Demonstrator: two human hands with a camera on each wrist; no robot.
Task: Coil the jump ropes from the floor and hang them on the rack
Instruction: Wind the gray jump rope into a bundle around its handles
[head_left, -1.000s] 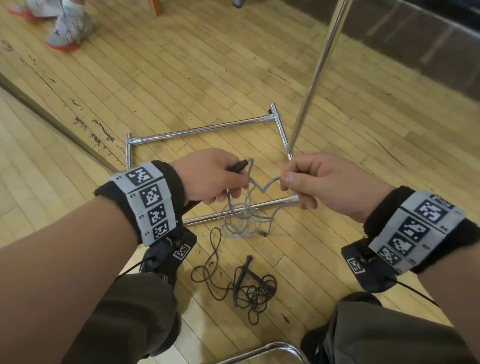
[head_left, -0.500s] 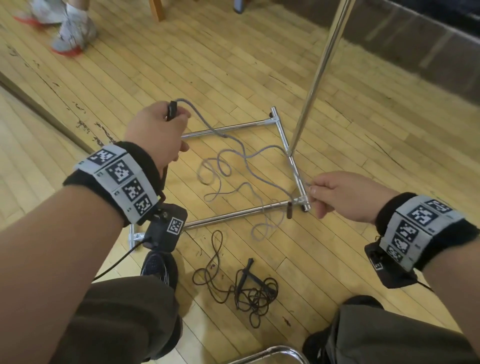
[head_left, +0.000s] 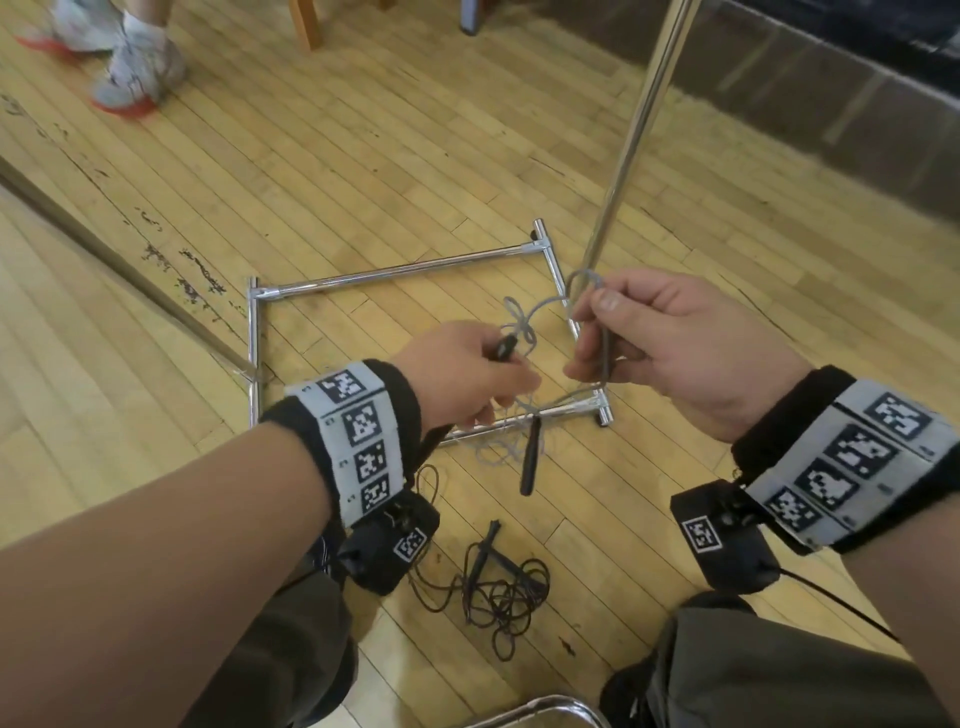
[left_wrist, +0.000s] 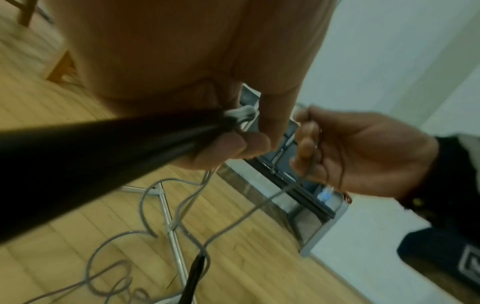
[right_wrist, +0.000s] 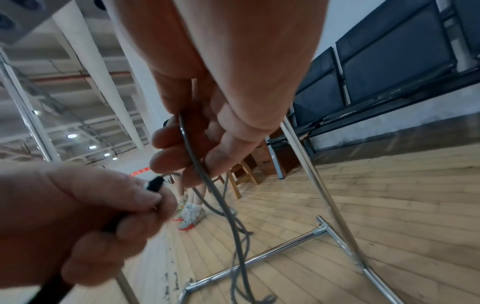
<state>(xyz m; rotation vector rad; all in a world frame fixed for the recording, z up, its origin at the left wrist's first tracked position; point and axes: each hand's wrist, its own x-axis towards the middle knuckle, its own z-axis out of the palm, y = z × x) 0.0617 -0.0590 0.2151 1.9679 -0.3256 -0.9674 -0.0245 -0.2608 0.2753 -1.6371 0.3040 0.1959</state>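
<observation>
Grey rope (head_left: 524, 319) is bunched between the two hands above the rack base (head_left: 400, 270); half a second ago it was stretched wide, with the left hand up and far left and the right hand low at the base's near right corner. Now the hands are close together, nearly touching. Left hand (head_left: 462, 371) fingers are curled round a black handle (head_left: 505, 347), whose tip pokes out past the thumb, with cord loops gathered at the fingers. Right hand (head_left: 670, 343) pinches a bend of the cord between thumb and forefinger, the other fingers curled round the strand running down through the palm; the right wrist view shows that strand (right_wrist: 197, 164) crossing the fingers. Slack hangs below both hands in loose tangles, and the second handle (head_left: 531, 457) dangles from it just above the floor (head_left: 363, 156), over the base's near bar. Rack pole (head_left: 631, 140) rises just behind the right hand. Black rope (head_left: 498, 587) lies in a heap on the floor between the knees, apart from the grey one. Another person's shoes (head_left: 135, 73) are at far left, with wooden stool legs (head_left: 304, 21) beside them. A chrome tube (head_left: 540, 709) is at the bottom edge.
</observation>
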